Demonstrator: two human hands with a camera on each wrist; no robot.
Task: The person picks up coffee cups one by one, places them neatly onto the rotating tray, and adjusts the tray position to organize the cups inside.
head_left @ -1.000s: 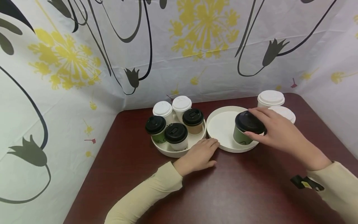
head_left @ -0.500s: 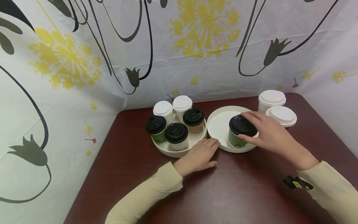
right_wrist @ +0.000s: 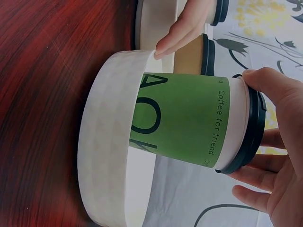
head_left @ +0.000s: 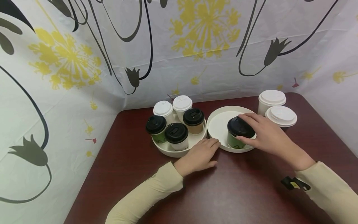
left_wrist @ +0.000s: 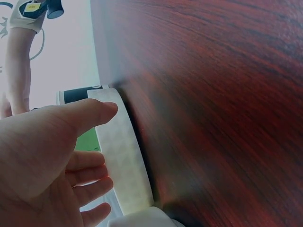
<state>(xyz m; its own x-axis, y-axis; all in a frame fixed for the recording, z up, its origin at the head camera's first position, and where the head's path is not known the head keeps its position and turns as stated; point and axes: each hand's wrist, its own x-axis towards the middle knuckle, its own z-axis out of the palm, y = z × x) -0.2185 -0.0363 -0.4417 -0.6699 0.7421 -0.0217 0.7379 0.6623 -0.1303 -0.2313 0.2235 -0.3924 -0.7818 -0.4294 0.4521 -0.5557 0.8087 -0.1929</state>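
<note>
My right hand [head_left: 264, 130] grips a green paper coffee cup [right_wrist: 184, 120] by its black lid [right_wrist: 251, 125], thumb on one side and fingers on the other. The cup's lower part is inside the right-hand round white tray [head_left: 216, 124], near its front, hidden behind the wall in the right wrist view. My left hand [head_left: 199, 155] lies with relaxed fingers between the two trays, fingertips at the right tray's rim. In the left wrist view its thumb [left_wrist: 97, 113] overlaps a white tray wall [left_wrist: 124, 156].
The left round tray [head_left: 170, 153] holds several lidded cups: two white-lidded cups [head_left: 182, 105] behind and three black-lidded cups [head_left: 176, 135] in front. Two more white-lidded cups [head_left: 271, 101] stand on the dark red table [head_left: 223, 193] behind my right hand. A patterned cloth [head_left: 156, 56] hangs behind.
My right hand has moved the green cup left and slightly toward the front within the right tray, uncovering more of the nearer white-lidded cup. My left hand has stayed in place.
</note>
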